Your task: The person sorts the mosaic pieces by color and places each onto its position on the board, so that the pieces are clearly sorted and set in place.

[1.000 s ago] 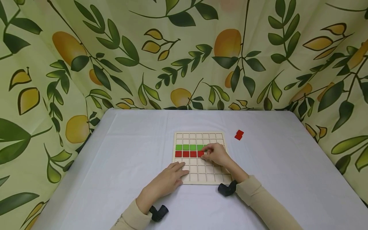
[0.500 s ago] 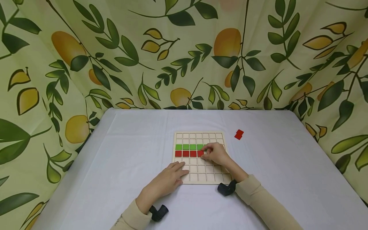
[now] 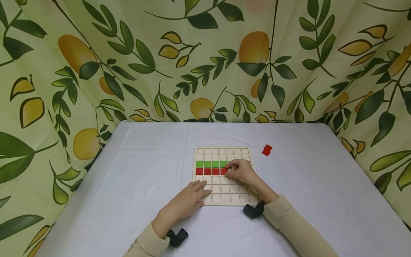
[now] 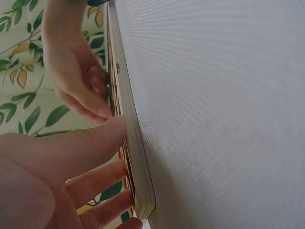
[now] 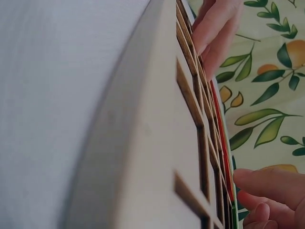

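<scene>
A square wooden grid board (image 3: 224,197) lies on the white-covered table, with a row of green tiles (image 3: 207,164) and, just nearer, a row of red tiles (image 3: 207,172). The right hand (image 3: 242,172) is over the board's right half, its thumb and forefinger at the rightmost visible red tile (image 3: 223,171), seemingly pinching it. That hand hides part of both rows. The left hand (image 3: 189,198) rests with spread fingers on the board's near left corner. In the left wrist view its thumb (image 4: 107,136) touches the board's edge (image 4: 136,162).
Two overlapping red tiles (image 3: 267,150) lie on the table to the right of the board's far corner. Black wrist cameras (image 3: 254,211) sit under both cuffs. A curtain (image 3: 205,60) printed with fruit and leaves surrounds the table (image 3: 144,153).
</scene>
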`<state>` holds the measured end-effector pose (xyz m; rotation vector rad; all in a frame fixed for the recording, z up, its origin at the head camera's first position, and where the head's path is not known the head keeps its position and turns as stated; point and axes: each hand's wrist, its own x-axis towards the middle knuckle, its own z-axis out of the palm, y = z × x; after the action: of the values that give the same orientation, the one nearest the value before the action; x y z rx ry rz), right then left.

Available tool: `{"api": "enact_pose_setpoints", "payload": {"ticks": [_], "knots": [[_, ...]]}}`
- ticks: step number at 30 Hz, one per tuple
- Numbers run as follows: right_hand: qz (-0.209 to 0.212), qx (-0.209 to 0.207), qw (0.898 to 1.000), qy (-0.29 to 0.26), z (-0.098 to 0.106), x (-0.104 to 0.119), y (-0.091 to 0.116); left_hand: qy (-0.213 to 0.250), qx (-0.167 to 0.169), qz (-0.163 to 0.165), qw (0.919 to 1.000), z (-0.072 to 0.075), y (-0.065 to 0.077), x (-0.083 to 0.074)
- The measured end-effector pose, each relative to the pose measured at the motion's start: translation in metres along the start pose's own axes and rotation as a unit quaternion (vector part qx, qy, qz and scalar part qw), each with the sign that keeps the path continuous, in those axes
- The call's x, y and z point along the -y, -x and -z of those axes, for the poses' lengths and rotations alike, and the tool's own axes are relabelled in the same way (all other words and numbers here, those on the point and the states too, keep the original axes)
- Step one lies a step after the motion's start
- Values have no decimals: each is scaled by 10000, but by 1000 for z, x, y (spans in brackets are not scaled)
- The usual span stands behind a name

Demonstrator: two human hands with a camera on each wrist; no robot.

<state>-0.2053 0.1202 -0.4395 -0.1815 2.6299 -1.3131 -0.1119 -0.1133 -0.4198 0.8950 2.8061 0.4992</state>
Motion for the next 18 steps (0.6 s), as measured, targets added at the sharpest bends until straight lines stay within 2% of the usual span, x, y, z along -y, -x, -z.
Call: {"api": "enact_pose_setpoints", "payload": {"ticks": [12, 18], "knots": [[165, 51, 9995, -264, 14, -6, 3, -46, 90, 77, 9999, -1, -1, 0], [230, 3, 9995, -197, 20, -8, 6, -79, 53, 22, 10000, -1, -1, 0]]}}
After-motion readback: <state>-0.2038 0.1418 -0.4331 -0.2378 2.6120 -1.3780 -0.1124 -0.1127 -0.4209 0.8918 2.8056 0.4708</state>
